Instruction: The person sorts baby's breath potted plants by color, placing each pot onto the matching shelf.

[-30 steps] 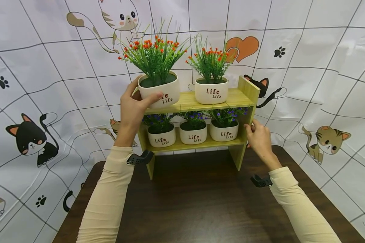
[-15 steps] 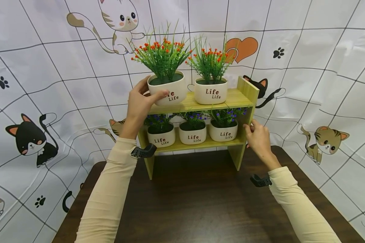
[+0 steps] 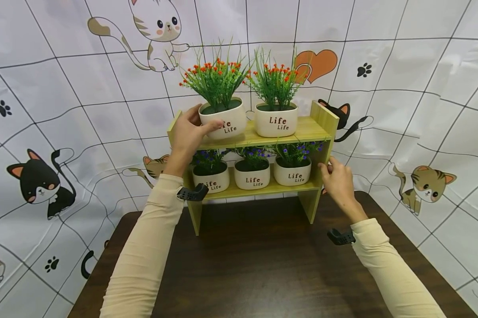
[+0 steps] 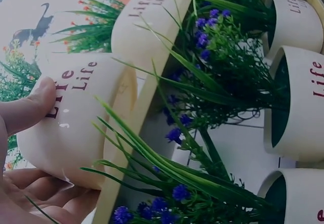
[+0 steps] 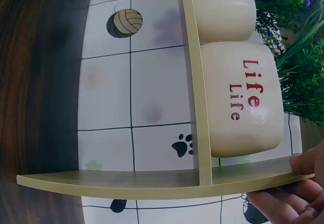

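My left hand (image 3: 189, 132) grips a white "Life" flowerpot (image 3: 225, 120) of grass and orange flowers, thumb across its front and fingers at its left side. The pot tilts slightly, low over the top shelf of a small wooden rack (image 3: 302, 129). In the left wrist view the same flowerpot (image 4: 71, 118) sits between thumb and fingers. Beside it on the top shelf stands a second orange-flowered pot (image 3: 276, 120). My right hand (image 3: 338, 181) pinches the rack's right side panel (image 5: 152, 189), thumb inside and fingers outside.
On the lower shelf stand three white pots with purple flowers: a left pot (image 3: 213, 179), a middle pot (image 3: 252, 175) and a right pot (image 3: 293, 172). The rack stands on a dark wooden table (image 3: 263, 260). Behind it hangs a cat-printed sheet (image 3: 382, 132).
My left hand has carried its flowerpot rightward and slightly down, closer to the other orange-flowered pot. The pot tilts at a lower spot over the shelf. My right hand has stayed on the panel.
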Motion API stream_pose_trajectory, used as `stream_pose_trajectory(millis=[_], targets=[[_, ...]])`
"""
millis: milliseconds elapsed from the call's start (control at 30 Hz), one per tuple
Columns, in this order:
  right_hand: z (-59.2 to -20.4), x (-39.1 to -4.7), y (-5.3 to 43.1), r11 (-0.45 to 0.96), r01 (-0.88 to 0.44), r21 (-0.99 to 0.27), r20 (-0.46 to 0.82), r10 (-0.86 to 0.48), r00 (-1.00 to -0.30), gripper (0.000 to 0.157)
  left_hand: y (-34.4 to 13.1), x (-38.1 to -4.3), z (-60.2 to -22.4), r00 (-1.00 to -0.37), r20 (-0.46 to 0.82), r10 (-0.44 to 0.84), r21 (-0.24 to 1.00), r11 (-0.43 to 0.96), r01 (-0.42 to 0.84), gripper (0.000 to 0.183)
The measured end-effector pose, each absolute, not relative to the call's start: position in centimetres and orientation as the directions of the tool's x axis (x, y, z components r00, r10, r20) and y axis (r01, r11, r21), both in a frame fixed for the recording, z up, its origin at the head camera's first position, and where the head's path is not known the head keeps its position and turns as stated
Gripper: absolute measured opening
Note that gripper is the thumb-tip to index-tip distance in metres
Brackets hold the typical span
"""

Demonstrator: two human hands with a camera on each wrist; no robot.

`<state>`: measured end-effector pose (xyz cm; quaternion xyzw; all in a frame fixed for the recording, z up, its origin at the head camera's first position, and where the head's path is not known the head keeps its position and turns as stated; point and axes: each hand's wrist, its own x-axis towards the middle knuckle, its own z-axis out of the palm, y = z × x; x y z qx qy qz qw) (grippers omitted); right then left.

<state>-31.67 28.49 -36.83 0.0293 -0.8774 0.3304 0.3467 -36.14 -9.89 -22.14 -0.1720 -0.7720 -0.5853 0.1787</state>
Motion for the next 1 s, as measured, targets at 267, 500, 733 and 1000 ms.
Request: stream_pose_trajectory(millis=[267,500,733,1000], targets=[[-37.0,-31.4,28.4,0.772,-0.287,-0.567,0.623,0.175,-0.762,0.019,-9.6,-37.0,-22.8,-0.888,0.447,0.108,0.85,0.256,0.46,0.089],[-37.1,-31.5,28.4,0.769,-0.29,-0.569,0.627,0.177,-0.759,0.019,-9.5,-37.4,-22.5,-0.91,0.392,0.134,0.864,0.287,0.414,0.089],[-37.0,-31.5,28.4,0.768,-0.288,-0.571,0.62,0.174,-0.765,0.02,-9.5,-37.1,-22.3,-0.915,0.377,0.144,0.874,0.272,0.403,0.083],[-36.8,-31.5,28.5,0.771,-0.275,-0.574,0.606,0.174,-0.776,0.022,-9.7,-37.0,-22.2,-0.912,0.377,0.158,0.859,0.31,0.409,0.09]])
